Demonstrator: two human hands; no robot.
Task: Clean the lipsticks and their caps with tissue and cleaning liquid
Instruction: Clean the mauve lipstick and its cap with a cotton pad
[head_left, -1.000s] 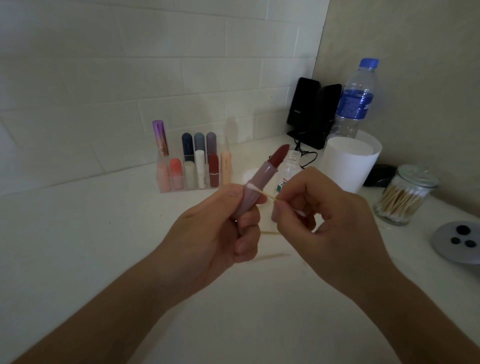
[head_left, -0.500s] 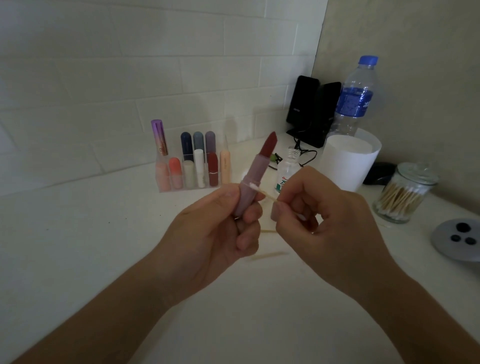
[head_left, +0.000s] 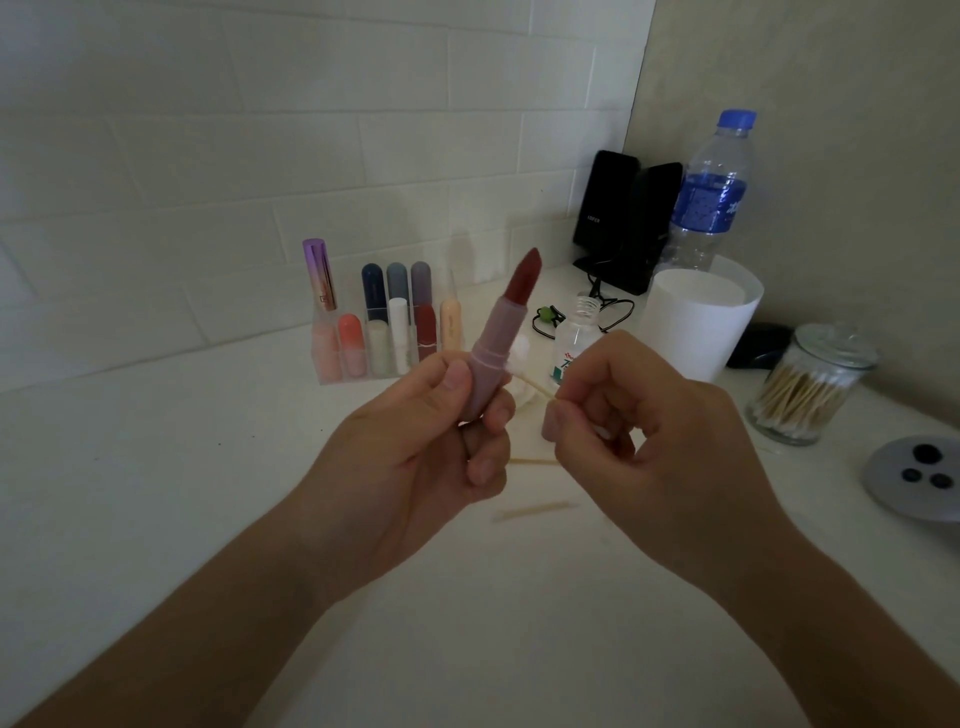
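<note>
The lipstick (head_left: 491, 353) stands tilted. Its long axis runs from the base, buried among the left fingers, up and to the right, and the dark red bullet points away from the person, above the fingertips. The tube is a smooth, matte, mauve cylinder with a raised ring just above the thumb.

The left hand (head_left: 415, 467) grips the lower tube. The thumb is pressed flat on the near side and the other fingers are curled closely round the far side.

The right hand (head_left: 649, 441) pinches the thin wooden stick of a cotton swab (head_left: 532, 383) between thumb and forefinger, with the remaining fingers folded into the palm. The swab slants up and to the left from that pinch. Its white fluffy tip lies against the tube's right side, just beside the left thumb tip.

Behind the fingers of both hands stands a small clear bottle (head_left: 574, 343), its threaded neck uncapped. Below the knuckles, two bare sticks (head_left: 535, 510) lie on the pale counter (head_left: 156, 493).
</note>
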